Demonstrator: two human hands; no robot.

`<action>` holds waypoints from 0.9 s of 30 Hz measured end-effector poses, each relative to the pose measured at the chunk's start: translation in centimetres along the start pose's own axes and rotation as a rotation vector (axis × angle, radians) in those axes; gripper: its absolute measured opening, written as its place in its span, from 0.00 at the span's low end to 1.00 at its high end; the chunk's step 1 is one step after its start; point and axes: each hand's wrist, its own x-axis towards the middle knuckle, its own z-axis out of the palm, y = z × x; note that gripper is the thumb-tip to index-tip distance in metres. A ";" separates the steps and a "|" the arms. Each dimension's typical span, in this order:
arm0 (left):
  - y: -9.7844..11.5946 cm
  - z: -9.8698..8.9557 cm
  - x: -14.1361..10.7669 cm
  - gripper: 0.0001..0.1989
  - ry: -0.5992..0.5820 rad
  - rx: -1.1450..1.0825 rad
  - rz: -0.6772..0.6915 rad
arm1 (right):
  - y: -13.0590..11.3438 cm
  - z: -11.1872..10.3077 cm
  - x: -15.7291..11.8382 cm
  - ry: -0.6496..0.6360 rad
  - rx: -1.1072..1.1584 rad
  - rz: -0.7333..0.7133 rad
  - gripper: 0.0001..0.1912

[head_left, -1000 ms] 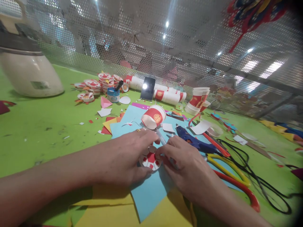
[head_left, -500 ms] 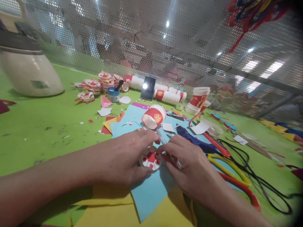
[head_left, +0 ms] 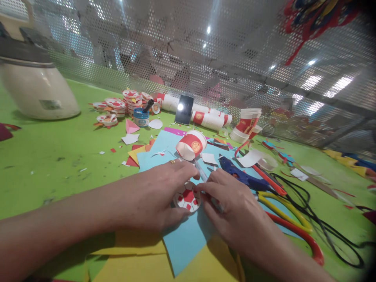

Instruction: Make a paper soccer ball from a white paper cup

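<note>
A round white disc [head_left: 188, 197] with red patches and dark lines, like a football pattern, lies between my two hands above light blue paper [head_left: 188, 243]. My left hand [head_left: 164, 192] curves round its left side, thumb below and fingers above, gripping it. My right hand [head_left: 226, 199] is closed, its fingertips pressed together at the disc's right edge; what they pinch is hidden. A clear pen-like stick [head_left: 201, 170] runs partly under the right hand; whether that hand holds it cannot be seen. Just beyond, a cut red-and-white paper cup [head_left: 191, 145] lies tilted.
Right of my hands are a blue glue gun [head_left: 243, 174], scissors with red and yellow handles [head_left: 289, 211] and a black cord [head_left: 317, 219]. Behind stand a phone [head_left: 184, 109], stacked paper cups [head_left: 245, 125], a blue jar [head_left: 141, 117] and several finished-looking discs [head_left: 115, 103]. A kettle-like vessel [head_left: 38, 86] stands left.
The fingers of my right hand shift slightly at the disc's edge, and the hand tilts a little. The left hand and the disc stay almost where they were.
</note>
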 end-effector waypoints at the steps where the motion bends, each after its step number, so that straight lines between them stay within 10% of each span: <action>1: 0.0 0.0 0.0 0.15 0.001 0.000 0.001 | 0.0 0.0 0.0 -0.004 -0.002 0.005 0.15; 12: 0.1 -0.1 0.2 0.14 -0.008 -0.002 -0.006 | 0.2 0.2 -0.1 0.010 0.000 0.006 0.15; 20: 0.0 -0.1 -0.1 0.19 -0.012 0.007 -0.020 | 0.6 -1.1 0.0 0.249 0.112 0.100 0.11; 27: 0.1 -0.1 -0.1 0.22 0.015 0.037 -0.040 | 1.3 -1.0 0.1 0.134 0.111 0.286 0.08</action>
